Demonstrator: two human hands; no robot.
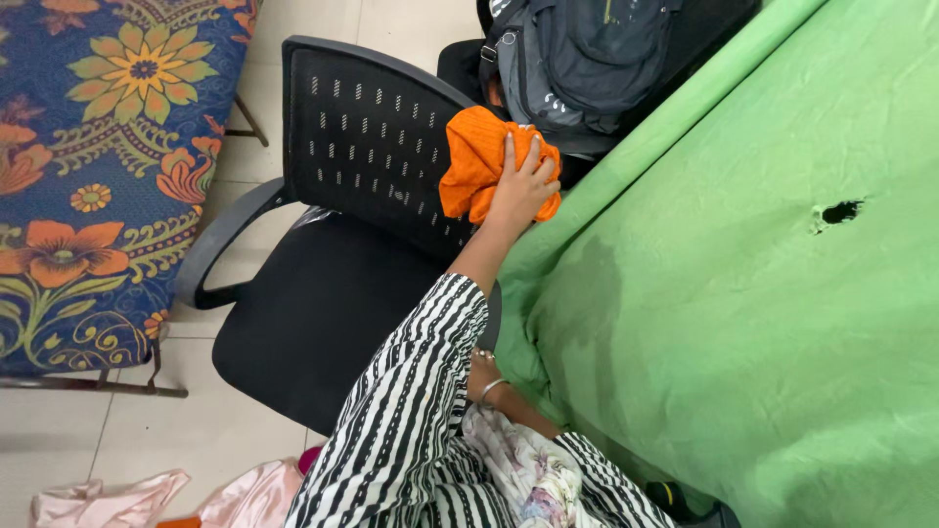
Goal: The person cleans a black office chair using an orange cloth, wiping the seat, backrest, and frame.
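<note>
At the far left we see a bed (108, 166) under a blue spread printed with orange and yellow flowers, and near its foot, on the tiled floor (88, 430), some pale pink cloth (176, 499) lies crumpled. Next to the right stands a black office chair (333, 244) with a mesh back and an empty seat. Our left hand (521, 186) reaches out from a black-and-white striped sleeve (411, 391) and its grip is clenched on a bunched orange cloth (479, 161), held in the air just above the chair's back, at the left edge of the desk. Our right hand (481, 376), with bangles at the wrist, sits low by the desk's edge above a floral fabric (528, 469); we cannot tell whether its grip is closed. A dark grey backpack (587, 59) stands just beyond the orange cloth. To the right the desk (743, 323) lies under a green cover with a small hole (839, 211).
</note>
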